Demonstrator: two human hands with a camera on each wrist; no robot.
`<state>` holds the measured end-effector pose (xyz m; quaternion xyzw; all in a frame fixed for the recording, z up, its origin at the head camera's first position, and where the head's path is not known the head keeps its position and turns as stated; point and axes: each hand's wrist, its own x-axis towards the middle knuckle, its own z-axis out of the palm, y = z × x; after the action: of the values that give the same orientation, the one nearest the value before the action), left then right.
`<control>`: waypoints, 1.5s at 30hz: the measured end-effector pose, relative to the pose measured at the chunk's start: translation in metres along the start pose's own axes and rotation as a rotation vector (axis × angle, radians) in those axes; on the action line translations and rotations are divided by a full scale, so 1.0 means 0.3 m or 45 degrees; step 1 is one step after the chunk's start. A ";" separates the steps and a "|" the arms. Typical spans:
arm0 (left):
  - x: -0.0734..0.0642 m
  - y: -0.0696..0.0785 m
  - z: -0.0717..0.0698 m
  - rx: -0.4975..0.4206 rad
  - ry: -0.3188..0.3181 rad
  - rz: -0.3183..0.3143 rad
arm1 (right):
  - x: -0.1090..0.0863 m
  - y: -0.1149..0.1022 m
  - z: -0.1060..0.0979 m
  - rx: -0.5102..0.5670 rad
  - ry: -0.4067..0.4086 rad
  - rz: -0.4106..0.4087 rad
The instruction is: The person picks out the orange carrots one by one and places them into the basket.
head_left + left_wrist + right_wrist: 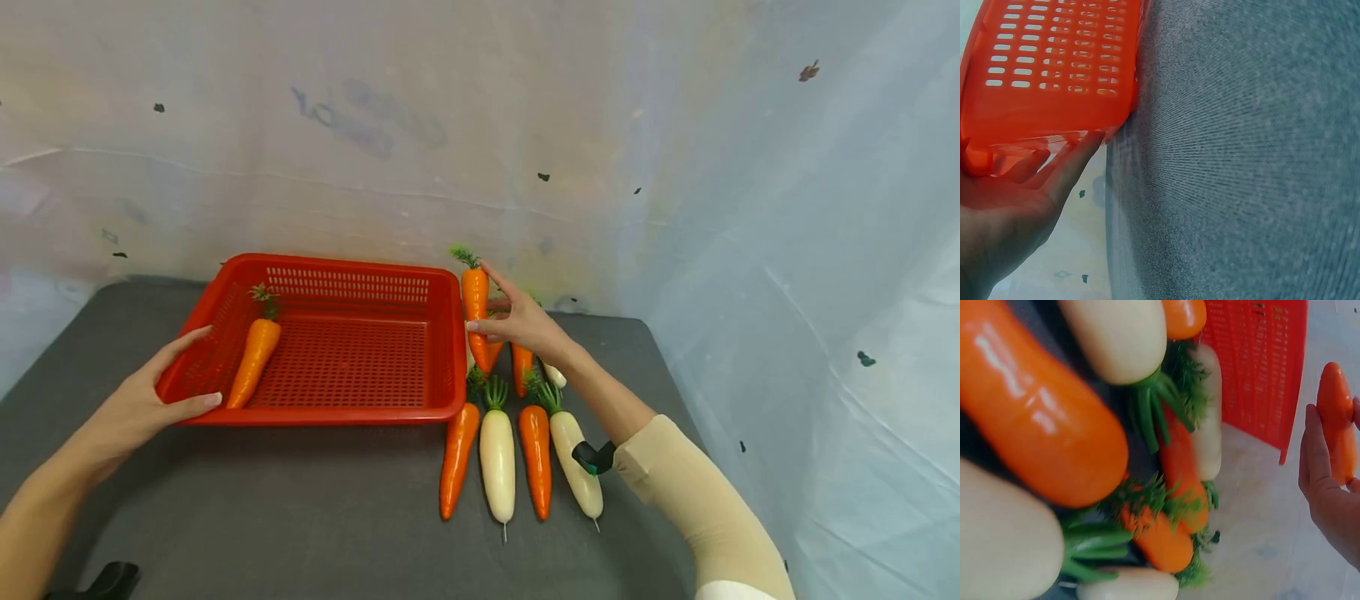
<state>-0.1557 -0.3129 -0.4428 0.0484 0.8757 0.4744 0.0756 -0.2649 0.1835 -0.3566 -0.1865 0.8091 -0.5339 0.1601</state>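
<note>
One carrot (476, 312) pinched upright in right hand (525, 325) | left hand (142, 404) flat-fingered, steadying basket (442, 350) | risk — light fingertip pinch could slip, carrot toppling onto the row.

Left hand (146, 400) lies flat with straight fingers; right hand (525, 325), arm outstretched, has fingers pinched.

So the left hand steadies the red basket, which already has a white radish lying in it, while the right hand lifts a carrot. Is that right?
Not quite. The thing lying in the red basket is a carrot, not a white radish, as the head view shows. The rest holds: the left hand steadies the basket while the right hand lifts a carrot.
</note>
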 end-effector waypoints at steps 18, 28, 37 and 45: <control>0.002 -0.012 0.003 -0.004 0.019 0.000 | 0.123 -0.049 0.175 0.055 -0.127 -0.050; 0.011 -0.003 0.000 0.003 0.028 0.010 | 0.169 -0.075 0.246 0.092 -0.123 -0.052; 0.014 0.007 -0.005 0.017 0.016 0.006 | 0.204 -0.092 0.334 0.101 -0.170 0.009; 0.006 -0.010 0.003 0.002 0.019 0.000 | 0.244 -0.073 0.415 0.074 -0.167 0.023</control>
<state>-0.1573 -0.3135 -0.4460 0.0447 0.8766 0.4741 0.0691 -0.2693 0.0411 -0.3880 -0.2092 0.7827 -0.5422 0.2229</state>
